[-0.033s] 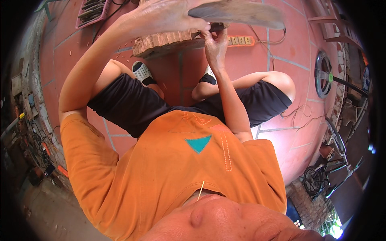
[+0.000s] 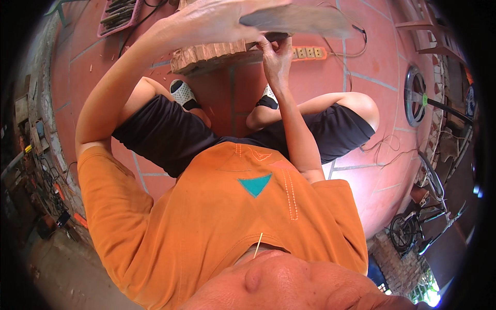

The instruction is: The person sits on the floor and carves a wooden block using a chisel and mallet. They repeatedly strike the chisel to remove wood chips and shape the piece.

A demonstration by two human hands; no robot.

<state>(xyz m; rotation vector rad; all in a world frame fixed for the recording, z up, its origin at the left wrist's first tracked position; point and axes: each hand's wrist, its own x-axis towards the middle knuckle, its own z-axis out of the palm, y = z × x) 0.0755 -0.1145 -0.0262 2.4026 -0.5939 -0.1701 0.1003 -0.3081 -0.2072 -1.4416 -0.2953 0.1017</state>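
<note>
My left hand [image 2: 217, 23] reaches over the top of the view, closed around one end of a long, flat grey-brown piece [image 2: 305, 21] that points right and is smeared by motion. Some of that hand's fingers are hidden. Just below it, my right hand [image 2: 277, 58] has thumb and fingers pinched together at a small dark piece [image 2: 276, 36], mostly covered by the hands. Both hands are above the right end of a thick reddish wooden block [image 2: 206, 58] with a ridged side, which lies in front of my feet.
An orange power strip [image 2: 308, 53] with a cable lies right of the block. At the upper left is a pink basket [image 2: 135, 19] of dark slats. Wood chips dot the red tiles. A black spoked ring [image 2: 415, 95], a red chair [image 2: 421, 25] and a bicycle [image 2: 405, 227] are at the right.
My left hand and the long grey-brown piece have shifted slightly to the left. My right hand has stayed almost where it was.
</note>
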